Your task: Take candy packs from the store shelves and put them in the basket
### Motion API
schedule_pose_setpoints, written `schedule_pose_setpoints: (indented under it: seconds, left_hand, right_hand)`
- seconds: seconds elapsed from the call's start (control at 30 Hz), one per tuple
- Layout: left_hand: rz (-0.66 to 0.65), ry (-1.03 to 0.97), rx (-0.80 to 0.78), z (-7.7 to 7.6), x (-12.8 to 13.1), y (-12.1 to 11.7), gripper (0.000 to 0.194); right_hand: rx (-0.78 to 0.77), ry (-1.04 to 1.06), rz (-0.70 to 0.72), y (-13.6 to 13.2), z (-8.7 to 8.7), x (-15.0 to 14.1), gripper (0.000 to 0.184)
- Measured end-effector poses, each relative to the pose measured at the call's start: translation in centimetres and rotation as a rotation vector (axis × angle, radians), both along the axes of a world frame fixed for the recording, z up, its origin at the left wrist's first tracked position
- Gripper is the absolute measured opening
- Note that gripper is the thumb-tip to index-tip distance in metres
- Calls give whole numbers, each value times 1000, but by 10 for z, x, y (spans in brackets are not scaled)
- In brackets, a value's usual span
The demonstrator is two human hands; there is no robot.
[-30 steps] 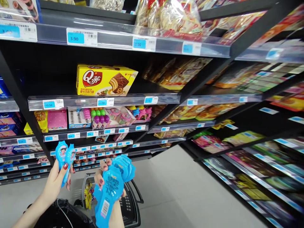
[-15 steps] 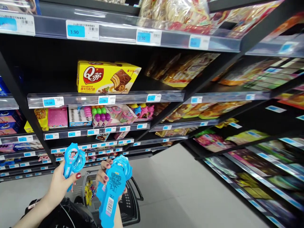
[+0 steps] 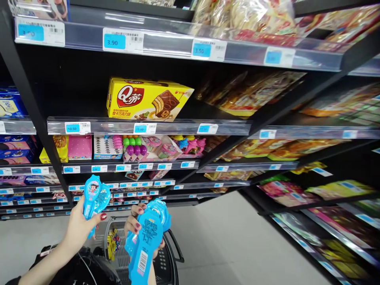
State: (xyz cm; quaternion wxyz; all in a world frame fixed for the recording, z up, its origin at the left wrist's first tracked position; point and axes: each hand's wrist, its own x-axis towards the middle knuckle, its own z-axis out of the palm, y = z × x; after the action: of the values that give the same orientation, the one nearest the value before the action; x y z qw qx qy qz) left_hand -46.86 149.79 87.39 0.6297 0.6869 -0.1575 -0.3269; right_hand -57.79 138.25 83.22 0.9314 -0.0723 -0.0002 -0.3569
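My left hand (image 3: 75, 227) is closed around the handles of blue hand-mirror-shaped packs (image 3: 92, 190). A cartoon figure shows on the front one, and a clear blister shows beside it. Closer to the middle, my right hand (image 3: 132, 222) grips a stack of similar blue hand-mirror-shaped packs (image 3: 149, 233). Their backs, with dark print and a barcode, face me; how many there are I cannot tell. Both hands are raised above a shopping basket (image 3: 120, 253) with small yellow and coloured packets (image 3: 112, 243) inside, partly hidden by my right hand.
Black shelves with price tags stand ahead. A yellow cake box (image 3: 148, 99) lies on one shelf. Below it sit a pink box (image 3: 79, 147) and purple and green egg-shaped toys (image 3: 136, 149). Bagged bread (image 3: 261, 95) fills the right side. Grey floor (image 3: 219, 237) runs between the shelf rows.
The view has turned slightly left, so the shelves appear farther right. Both hands keep their grip on the blue packs, with little movement between them.
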Motion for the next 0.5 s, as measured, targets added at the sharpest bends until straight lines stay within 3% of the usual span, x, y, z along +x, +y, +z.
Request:
schedule_pose_setpoints:
  seconds: [0.17, 0.27, 0.5]
  left_hand:
    - [13, -12, 13, 3, 1, 1, 65]
    - [11, -4, -4, 5, 3, 0, 54]
    - [-22, 184, -130, 5, 10, -2, 44]
  right_hand:
    - [-1, 55, -8, 1, 3, 0, 61]
    - [-14, 70, -11, 1, 5, -1, 59]
    - [-58, 57, 48, 4, 11, 2, 59]
